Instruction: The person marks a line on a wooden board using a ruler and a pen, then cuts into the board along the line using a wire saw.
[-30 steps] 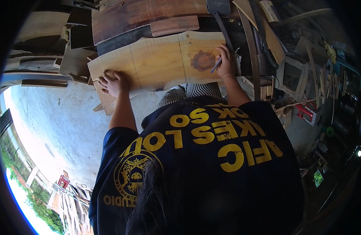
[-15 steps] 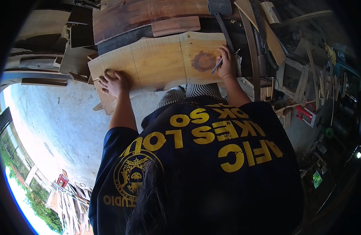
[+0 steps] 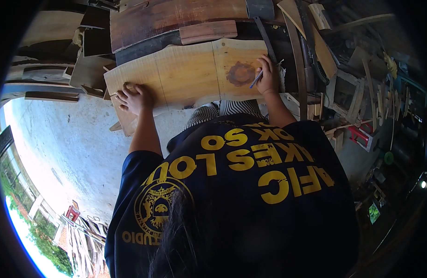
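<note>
A pale wooden board (image 3: 188, 69) with wavy long edges lies across in front of me, crossed by two thin dark lines. A dark round knot (image 3: 241, 73) marks its right part. My left hand (image 3: 135, 98) is at the board's left end, fingers bent and closed over its near edge. At the right end, my right hand (image 3: 267, 76) rests on the board with a slim blue-grey pen (image 3: 256, 78) between its fingers. A dark flat strip (image 3: 263, 37) reaches down to the board's far right corner, near my right fingertips.
Beyond the board lie a reddish-brown plank (image 3: 176, 18) and a small reddish wood piece (image 3: 208, 31). Wood offcuts (image 3: 95, 69) are stacked at the left, and long strips (image 3: 297, 60) stand at the right. A red object (image 3: 360, 134) sits on the right, above the concrete floor (image 3: 83, 143).
</note>
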A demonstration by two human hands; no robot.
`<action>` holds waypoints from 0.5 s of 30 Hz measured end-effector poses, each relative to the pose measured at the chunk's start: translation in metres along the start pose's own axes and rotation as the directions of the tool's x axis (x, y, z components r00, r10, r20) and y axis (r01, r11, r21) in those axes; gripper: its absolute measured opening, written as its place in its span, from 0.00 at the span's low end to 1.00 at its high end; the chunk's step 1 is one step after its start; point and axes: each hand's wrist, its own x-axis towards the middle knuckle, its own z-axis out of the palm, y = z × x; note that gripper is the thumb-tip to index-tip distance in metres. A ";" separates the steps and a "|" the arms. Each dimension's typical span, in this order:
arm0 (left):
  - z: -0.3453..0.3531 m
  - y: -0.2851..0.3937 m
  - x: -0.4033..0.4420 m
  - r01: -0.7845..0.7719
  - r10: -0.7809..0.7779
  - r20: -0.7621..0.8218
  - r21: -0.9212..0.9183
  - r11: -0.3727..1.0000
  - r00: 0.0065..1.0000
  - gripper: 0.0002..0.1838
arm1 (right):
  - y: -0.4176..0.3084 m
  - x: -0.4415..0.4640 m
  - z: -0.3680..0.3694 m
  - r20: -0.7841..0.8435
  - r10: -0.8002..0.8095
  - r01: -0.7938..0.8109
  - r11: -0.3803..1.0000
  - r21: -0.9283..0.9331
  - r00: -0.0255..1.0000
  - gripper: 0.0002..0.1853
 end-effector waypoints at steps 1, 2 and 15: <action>0.000 0.000 0.000 0.002 -0.002 0.000 0.002 1.000 1.000 0.30 | 0.000 -0.001 0.000 0.011 0.015 -0.015 1.000 0.002 1.000 0.19; 0.000 0.000 0.000 0.002 -0.002 0.001 0.002 1.000 1.000 0.30 | 0.000 -0.001 0.000 0.021 0.030 -0.030 1.000 0.004 0.999 0.19; -0.001 -0.004 0.001 -0.030 0.030 0.000 -0.011 1.000 1.000 0.30 | 0.000 -0.001 0.003 -0.044 0.007 -0.006 0.999 0.034 0.999 0.17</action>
